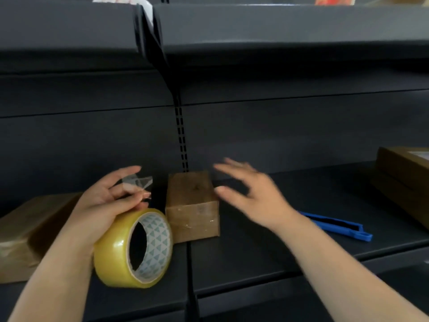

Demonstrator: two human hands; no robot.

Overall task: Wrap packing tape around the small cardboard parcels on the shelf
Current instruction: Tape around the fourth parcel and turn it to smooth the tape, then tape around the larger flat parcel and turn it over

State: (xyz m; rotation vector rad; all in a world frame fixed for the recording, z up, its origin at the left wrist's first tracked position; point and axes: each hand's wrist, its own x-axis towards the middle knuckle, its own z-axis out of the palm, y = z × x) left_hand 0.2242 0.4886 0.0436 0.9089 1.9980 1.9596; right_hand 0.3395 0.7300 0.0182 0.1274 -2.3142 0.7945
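A small brown cardboard parcel stands on the dark shelf, with clear tape shining across its front face. My left hand grips a yellow roll of packing tape from above, just left of the parcel, and pinches the loose clear tape end between its fingertips. My right hand hovers beside the parcel's right side, blurred, fingers spread and holding nothing.
A larger taped parcel lies at the left edge of the shelf. A blue cutter rests on the shelf behind my right forearm. Another brown box sits at the far right. An upper shelf overhangs.
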